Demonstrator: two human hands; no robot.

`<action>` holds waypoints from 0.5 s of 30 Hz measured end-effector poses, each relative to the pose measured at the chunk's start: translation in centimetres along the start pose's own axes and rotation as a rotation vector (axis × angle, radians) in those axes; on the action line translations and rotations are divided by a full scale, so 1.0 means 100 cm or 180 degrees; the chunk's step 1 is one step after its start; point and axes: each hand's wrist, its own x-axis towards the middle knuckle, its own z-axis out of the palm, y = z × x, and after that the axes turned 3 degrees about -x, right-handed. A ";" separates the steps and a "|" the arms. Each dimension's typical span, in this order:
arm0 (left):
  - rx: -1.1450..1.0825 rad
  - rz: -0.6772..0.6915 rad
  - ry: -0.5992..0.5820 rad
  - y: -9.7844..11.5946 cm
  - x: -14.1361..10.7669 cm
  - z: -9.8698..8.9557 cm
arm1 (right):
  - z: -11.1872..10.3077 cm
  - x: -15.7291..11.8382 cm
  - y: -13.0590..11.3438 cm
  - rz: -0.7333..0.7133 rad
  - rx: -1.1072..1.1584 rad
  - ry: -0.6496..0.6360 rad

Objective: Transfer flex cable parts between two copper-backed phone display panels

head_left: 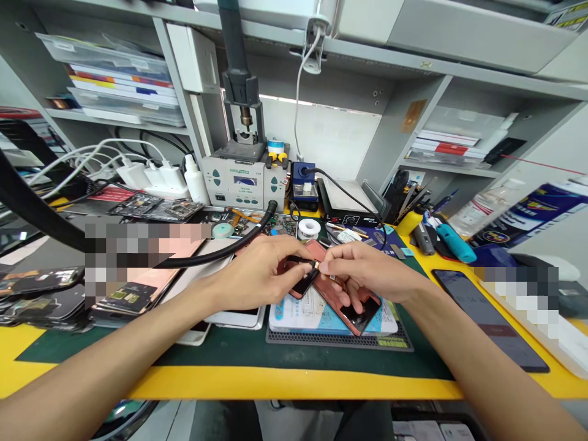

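Note:
My left hand [260, 272] and my right hand [365, 272] meet above the middle of the green repair mat [229, 346]. Between their fingertips is a small black phone part [303, 280] with a thin strip and a tiny gold end [316, 264]. Both hands pinch it, though fingers hide much of it. Just below my right hand lies a copper-coloured phone [344, 300] with a dark glass patch, tilted on a blue-and-white printed sheet [294, 312].
A black hot-air hose [206, 260] crosses behind my left wrist. Stacked phone parts lie at left, a dark phone [489, 318] at right. Soldering stations, a solder roll [309, 229], tools and shelves stand behind.

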 end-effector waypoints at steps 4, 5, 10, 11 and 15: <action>-0.0139 -0.0042 -0.0009 -0.001 -0.001 0.001 | -0.001 0.001 0.002 -0.0017 -0.0006 0.0022; -0.0206 -0.0067 -0.0024 -0.001 -0.001 0.001 | -0.001 0.001 0.002 -0.0028 -0.0012 0.0021; -0.0532 -0.0160 0.0032 -0.002 -0.001 0.002 | -0.001 0.000 0.002 -0.0054 -0.0004 0.0013; -0.0503 -0.0144 0.0101 -0.002 -0.001 0.001 | -0.001 0.000 0.001 -0.0064 0.0037 0.0018; -0.0247 -0.0100 0.0416 -0.002 0.002 -0.009 | -0.001 -0.002 0.000 -0.0085 0.0182 -0.0011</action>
